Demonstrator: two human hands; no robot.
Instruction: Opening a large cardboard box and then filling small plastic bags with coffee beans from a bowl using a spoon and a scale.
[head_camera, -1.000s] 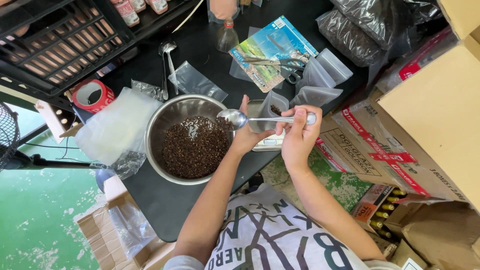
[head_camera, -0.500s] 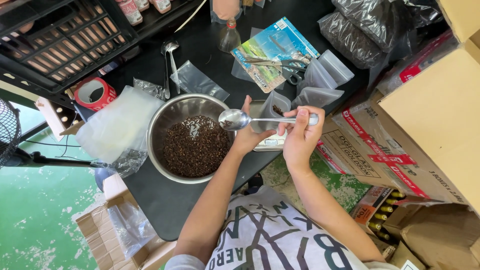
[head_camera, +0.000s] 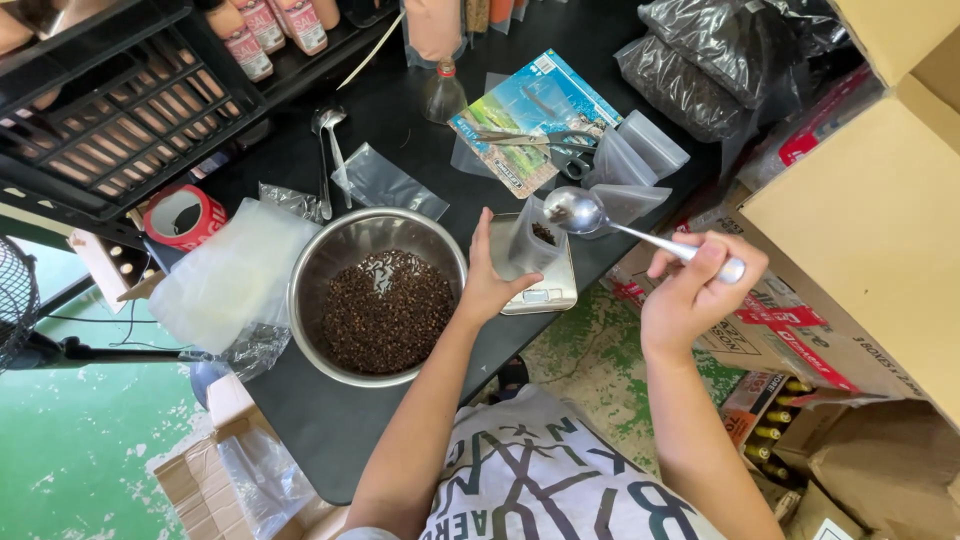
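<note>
Spoon of shiny steel (head_camera: 578, 211), in the right hand (head_camera: 697, 291) at frame centre, has swung right from over the round steel bowl of dark seeds (head_camera: 378, 296) to the small clear pouch (head_camera: 535, 241) on the grey scale (head_camera: 540, 290); left hand (head_camera: 492, 283) pinches the pouch; scissors (head_camera: 560, 150) lie above.

Just left of my left hand sits a steel bowl (head_camera: 378, 297) of dark seeds on the black worktop (head_camera: 330, 420). Further left I see a clear plastic sheet (head_camera: 232, 275) and a red tape roll (head_camera: 184, 217). Beyond the hand, away from me, lie two spare spoons (head_camera: 327, 140), a flat clear bag (head_camera: 388, 184), scissors (head_camera: 560, 150) on a colourful packet (head_camera: 535, 115), and a small bottle (head_camera: 442, 92). A black crate (head_camera: 110, 120) stands far left; cardboard boxes (head_camera: 860, 220) stand right of my right hand.
</note>
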